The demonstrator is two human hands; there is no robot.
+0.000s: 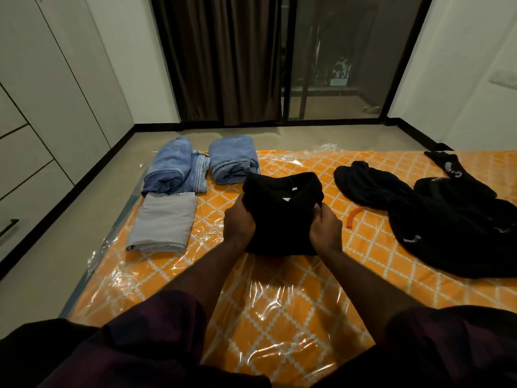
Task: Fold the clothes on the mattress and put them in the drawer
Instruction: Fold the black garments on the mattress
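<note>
From the head view, the landmark is the orange, lattice-patterned mattress wrapped in clear plastic (251, 298), lying on the floor. Near its middle sits a black cotton shirt, already folded into a narrow rectangle (281, 214) with a small white neck label showing. The left hand (239, 222) has its fingers curled round the shirt's left edge, and the right hand (326, 229) pinches the right edge; both grips are closed on cloth, and the far half looks lifted slightly off the mattress, seemingly mid-fold. Toward the mattress's far-left corner lie two folded bundles of light blue denim jeans (179, 166) (233, 159), with a folded grey garment (165, 222) just nearer than them. On the mattress's right side a loose heap of black clothes with white lettering (447, 219) waits unfolded, with a short orange strip (353, 217) between it and the shirt. White cabinet drawers with a dark handle (22, 191) stand off the mattress's left side. The shirt should be light, limp and inclined to slump open, and the plastic beneath looks slippery; holding both side edges near the fold line, then carrying it supported from beneath, seems wisest.
</note>
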